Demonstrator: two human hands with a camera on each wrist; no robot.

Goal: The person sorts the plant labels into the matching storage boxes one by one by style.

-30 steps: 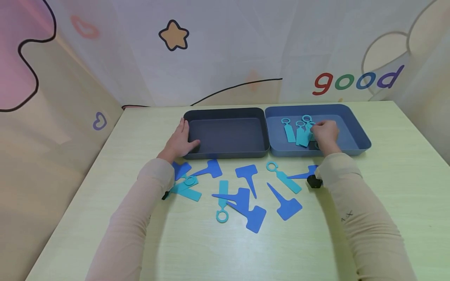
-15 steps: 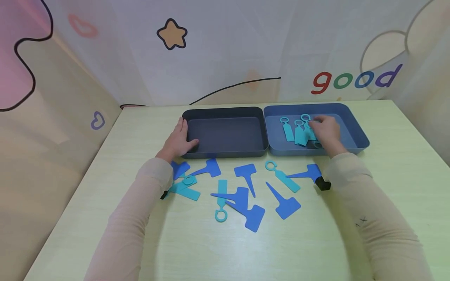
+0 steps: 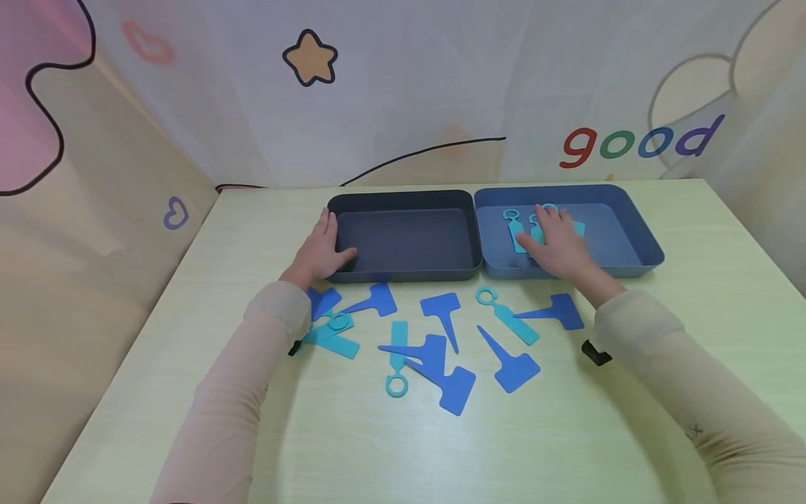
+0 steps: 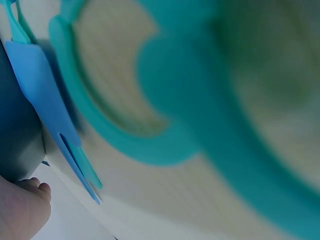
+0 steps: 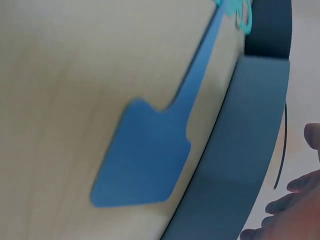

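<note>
My left hand rests at the left end of a dark grey tray, fingers along its left wall and thumb over the inside. Over the blue-grey tray on the right, my right hand is spread above several teal hook-ring plant tags, partly hiding them; whether it touches them is unclear. In the right wrist view, its fingers show no object held. A blue T-shaped plant label lies on the table below that wrist.
Between the forearms lie several blue T-shaped labels and more teal tags, some overlapping. One pile of tags sits beside the left cuff. A printed cloth hangs behind the pale wooden table.
My right hand has gone from pinched fingers over the tags to spread fingers lying lower across them, its forearm swinging right. A tag end now shows right of the hand. The left hand stays put.
</note>
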